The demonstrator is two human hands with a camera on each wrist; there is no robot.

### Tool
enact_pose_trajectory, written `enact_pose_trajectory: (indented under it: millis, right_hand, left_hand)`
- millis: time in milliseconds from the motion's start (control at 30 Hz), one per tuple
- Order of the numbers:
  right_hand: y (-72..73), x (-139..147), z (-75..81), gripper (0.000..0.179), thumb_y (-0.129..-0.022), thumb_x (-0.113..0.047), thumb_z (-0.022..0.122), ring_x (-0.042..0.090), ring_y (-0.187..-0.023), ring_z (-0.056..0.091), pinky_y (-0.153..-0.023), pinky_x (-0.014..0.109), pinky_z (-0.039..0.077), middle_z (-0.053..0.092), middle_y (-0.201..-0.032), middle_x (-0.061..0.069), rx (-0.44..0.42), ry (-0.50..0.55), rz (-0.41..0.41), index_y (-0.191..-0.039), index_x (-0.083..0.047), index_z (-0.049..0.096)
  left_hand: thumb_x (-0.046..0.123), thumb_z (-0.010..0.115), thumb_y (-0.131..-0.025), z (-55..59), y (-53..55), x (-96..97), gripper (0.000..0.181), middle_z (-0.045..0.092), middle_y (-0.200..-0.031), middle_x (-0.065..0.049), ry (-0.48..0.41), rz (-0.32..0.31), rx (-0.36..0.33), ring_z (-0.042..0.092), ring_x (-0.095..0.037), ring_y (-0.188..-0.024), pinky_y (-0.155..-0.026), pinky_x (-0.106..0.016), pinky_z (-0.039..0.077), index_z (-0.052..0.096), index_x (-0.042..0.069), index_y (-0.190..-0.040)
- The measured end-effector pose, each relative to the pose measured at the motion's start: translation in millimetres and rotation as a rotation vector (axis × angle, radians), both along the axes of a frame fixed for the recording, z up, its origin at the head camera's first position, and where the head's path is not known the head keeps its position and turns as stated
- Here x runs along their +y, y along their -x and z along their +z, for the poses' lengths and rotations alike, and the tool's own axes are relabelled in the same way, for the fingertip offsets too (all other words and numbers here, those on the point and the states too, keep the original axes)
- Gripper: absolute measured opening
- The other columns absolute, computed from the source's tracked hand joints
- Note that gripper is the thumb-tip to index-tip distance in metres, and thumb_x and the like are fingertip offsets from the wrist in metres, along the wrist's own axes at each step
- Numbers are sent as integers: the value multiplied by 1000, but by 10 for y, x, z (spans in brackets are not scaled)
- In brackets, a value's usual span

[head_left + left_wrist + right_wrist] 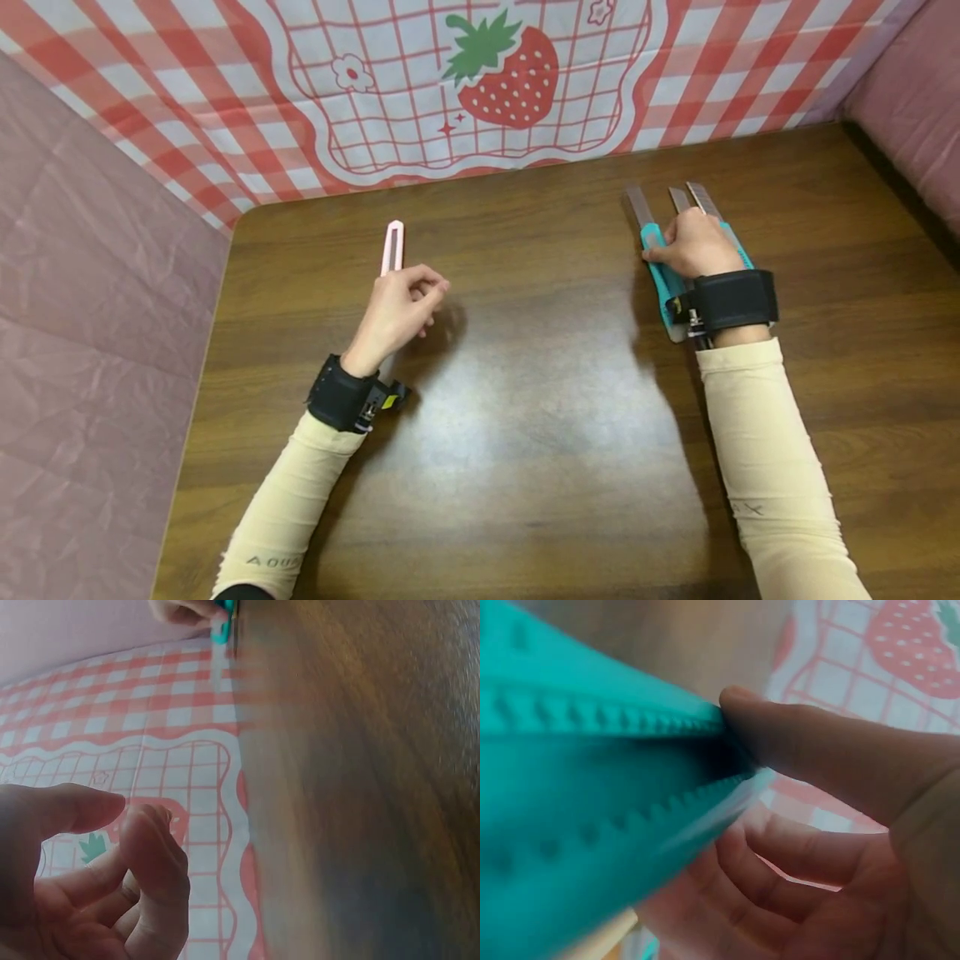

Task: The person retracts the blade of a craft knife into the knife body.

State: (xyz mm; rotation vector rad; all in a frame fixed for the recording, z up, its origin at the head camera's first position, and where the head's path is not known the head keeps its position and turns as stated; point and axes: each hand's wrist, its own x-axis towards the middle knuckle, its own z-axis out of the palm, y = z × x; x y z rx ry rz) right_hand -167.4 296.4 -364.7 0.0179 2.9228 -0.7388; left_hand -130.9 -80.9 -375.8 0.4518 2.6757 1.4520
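Right hand (697, 246) at the far right of the bench: thumb and fingers pinch a teal utility knife (663, 287), its blade out and pointing toward the back edge. Just beside it, a second teal utility knife (736, 240), partly covered by the hand, blade also extended; another bare blade (678, 198) shows between the two, its handle hidden.

Left hand (401, 308) well apart, on the left half: fingers loosely curled, thumb near the index fingertip, nothing held. Pink utility knife (392, 247) lies on the bench beneath it, partly covered by the hand — contact between the two cannot be told.

Bench (525, 508): brown wood grain running crosswise, glossy, a broad white glare across the middle, soft shadows by both arms. Far left corner rounded.

Behind the back edge, a red-and-white gingham cloth (712, 71), scalloped panel at its centre with a strawberry print (513, 79) and outlined flowers. Plain pinkish cloth (90, 350) down the left side; more pink fabric (911, 108) at the far right — both creased. Cream sleeves (765, 450) on both arms, black wristbands (735, 298) above them.
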Motion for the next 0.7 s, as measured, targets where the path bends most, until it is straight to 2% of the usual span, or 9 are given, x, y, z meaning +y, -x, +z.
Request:
enact_pose_trajectory:
  millis: [167, 267, 400, 467, 567, 700]
  right_hand:
    - [-24, -65, 114, 34, -83, -25, 69, 21, -49, 46, -43, 30, 34, 45, -52, 4, 16, 88, 18, -71, 1, 52]
    - [-38, -132, 177, 36, -84, -30, 69, 23, -57, 61, -47, 29, 42, 61, -64, 10, 13, 181, 48, -87, 3, 55]
    - [-58, -245, 231, 37, -84, -29, 69, 21, -59, 63, -53, 22, 54, 60, -66, 10, 31, 324, 111, -94, 3, 53]
    - [-64, -304, 244, 33, -84, -25, 69, 22, -60, 62, -53, 21, 56, 57, -67, 11, 56, 385, 143, -95, 3, 54]
    - [-69, -391, 248, 28, -85, -20, 68, 23, -63, 62, -54, 21, 57, 63, -73, 11, 76, 471, 201, -98, 2, 57]
    - [-84, -518, 241, 25, -88, -16, 65, 26, -67, 64, -56, 24, 58, 66, -80, 11, 59, 597, 251, -102, 3, 57]
  left_hand:
    - [11, 59, -89, -14, -12, 32, 15, 62, -66, -18, -21, -40, -8, 56, -25, -46, -32, -30, 51, 65, -2, -91]
    - [12, 58, -90, -17, -31, 66, 16, 62, -66, -18, -20, -75, -29, 56, -26, -46, -32, -30, 50, 65, -1, -92]
    - [13, 57, -90, -32, -78, 140, 15, 63, -67, -18, -14, -139, -74, 57, -26, -47, -34, -31, 50, 65, 0, -93]
    - [13, 58, -90, -45, -101, 180, 15, 63, -68, -16, -20, -178, -99, 57, -24, -49, -36, -36, 52, 65, 1, -94]
    - [15, 59, -91, -66, -139, 240, 15, 63, -70, -15, -33, -229, -134, 58, -23, -50, -40, -42, 54, 65, 1, -94]
    - [16, 58, -92, -93, -192, 311, 17, 65, -71, -13, -68, -278, -180, 60, -22, -55, -46, -43, 56, 65, 1, -96]
